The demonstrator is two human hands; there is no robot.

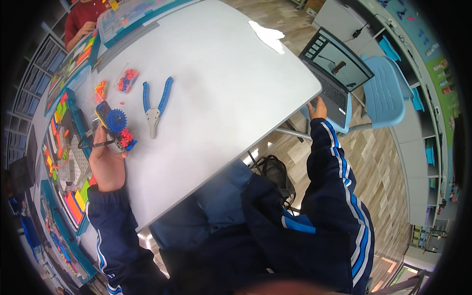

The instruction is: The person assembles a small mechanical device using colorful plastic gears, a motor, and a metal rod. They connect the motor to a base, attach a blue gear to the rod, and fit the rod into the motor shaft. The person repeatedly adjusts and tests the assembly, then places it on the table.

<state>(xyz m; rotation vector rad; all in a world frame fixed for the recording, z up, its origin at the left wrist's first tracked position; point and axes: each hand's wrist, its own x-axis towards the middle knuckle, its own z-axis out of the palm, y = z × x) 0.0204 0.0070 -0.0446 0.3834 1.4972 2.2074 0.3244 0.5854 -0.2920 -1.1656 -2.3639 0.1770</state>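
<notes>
My left hand [107, 166] is closed around a small block-built model at the left of the table. On the model a blue gear [116, 120] and a smaller red gear [127, 135] show, beside dark and yellow pieces. A black cable or band loops past my fingers. My right hand [317, 108] reaches past the table's right edge to the front edge of an opened laptop [334, 93], thumb and finger apart. Some of its fingers are hidden. On the laptop screen [339, 59] is a picture of a similar model.
Blue-and-grey pliers-like tool [153, 114], a clear box of red and blue pieces [127, 80] and a bag of orange pieces [101, 90] lie on the white table [211, 98]. Sorting trays [73, 167] line its left. The laptop rests on a blue chair; another person [81, 24] sits far left.
</notes>
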